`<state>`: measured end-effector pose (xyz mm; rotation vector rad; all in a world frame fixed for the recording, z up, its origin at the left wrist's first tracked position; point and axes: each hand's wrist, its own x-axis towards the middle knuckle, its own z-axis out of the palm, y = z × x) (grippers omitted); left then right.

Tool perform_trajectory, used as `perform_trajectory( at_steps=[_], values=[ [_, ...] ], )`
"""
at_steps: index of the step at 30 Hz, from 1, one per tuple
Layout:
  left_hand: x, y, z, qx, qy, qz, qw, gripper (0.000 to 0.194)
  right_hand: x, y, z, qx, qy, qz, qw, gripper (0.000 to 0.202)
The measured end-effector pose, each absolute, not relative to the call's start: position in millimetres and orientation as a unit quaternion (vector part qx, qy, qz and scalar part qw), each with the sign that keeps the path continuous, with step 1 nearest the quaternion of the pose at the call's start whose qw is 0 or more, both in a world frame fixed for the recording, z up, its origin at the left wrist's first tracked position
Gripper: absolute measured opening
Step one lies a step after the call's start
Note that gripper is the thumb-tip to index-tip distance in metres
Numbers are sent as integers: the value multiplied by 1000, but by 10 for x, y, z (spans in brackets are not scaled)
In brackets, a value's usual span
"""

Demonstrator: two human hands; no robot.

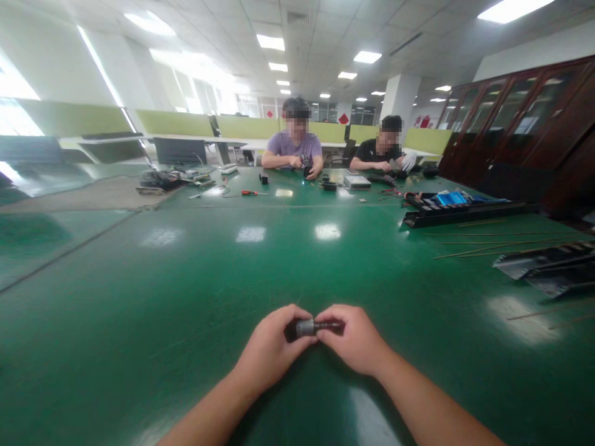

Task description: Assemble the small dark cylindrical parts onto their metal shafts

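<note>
A small metal cylinder [305, 327] with a thin dark shaft [328, 325] on its right end is held level just above the green table [195, 279], near the bottom centre of the view. My left hand [274, 344] grips the cylinder between thumb and fingers, and its left end is partly hidden in the palm. Around the shaft, the thumb and fingers of my right hand [356, 341] are closed. The fingertips of both hands almost meet where the shaft joins the cylinder.
Across the table sit two people, one in a purple shirt [279, 145], one in black [365, 153]. An orange screwdriver [250, 192], electronic parts [162, 179], a black tray [446, 214], thin rods [483, 249] and dark metal housings [553, 269] lie farther off.
</note>
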<state>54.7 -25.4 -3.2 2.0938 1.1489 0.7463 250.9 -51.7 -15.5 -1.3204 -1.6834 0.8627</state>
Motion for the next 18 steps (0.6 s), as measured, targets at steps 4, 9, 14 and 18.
perform_trajectory(
  at_steps=[4, 9, 14, 18],
  values=[
    [546, -258, -50, 796, 439, 286, 304, 20, 2508, -527, -143, -524, -671, 335, 404, 16],
    [548, -261, -58, 796, 432, 297, 301, 18, 2501, -543, -138, -524, -667, 344, 404, 15],
    [539, -262, -69, 800, 427, 297, 298, 19, 2507, -545, -125, -523, -666, 348, 403, 15],
    [531, -263, -77, 803, 426, 301, 288, 19, 2518, -542, -114, -524, -672, 341, 397, 14]
  ],
)
